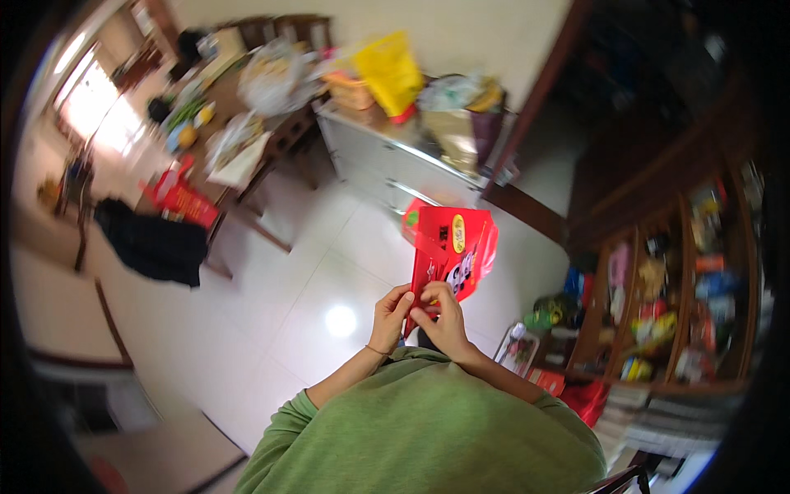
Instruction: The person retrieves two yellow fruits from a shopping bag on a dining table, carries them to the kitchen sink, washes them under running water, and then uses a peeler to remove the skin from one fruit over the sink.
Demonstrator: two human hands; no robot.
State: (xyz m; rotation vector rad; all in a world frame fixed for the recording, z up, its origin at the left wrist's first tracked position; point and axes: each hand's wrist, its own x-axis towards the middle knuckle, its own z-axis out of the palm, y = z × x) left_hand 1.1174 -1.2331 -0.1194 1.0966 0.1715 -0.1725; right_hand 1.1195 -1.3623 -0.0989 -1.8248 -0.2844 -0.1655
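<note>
A red printed package (457, 241) with a cartoon panda and a yellow oval hangs in front of my green shirt. It looks like a bag or a folded carton; which one, I cannot tell. My left hand (391, 318) pinches its near-left edge between thumb and fingers. Against its lower part lies my right hand (445, 321), fingers curled and thumb a little apart; whether it grips the package is not clear. Behind the package shows a translucent red part (489, 247), and a flap with a green mark (412, 217) sticks out at its left.
A wooden table (229, 200) with plastic bags and produce stands at the far left, a dark garment (151, 244) by its end. Ahead is a silvery cabinet (370, 151) bearing a yellow bag (392, 74). Wooden shelves (676, 290) with packed goods line the right. Tiled floor (296, 309) lies between.
</note>
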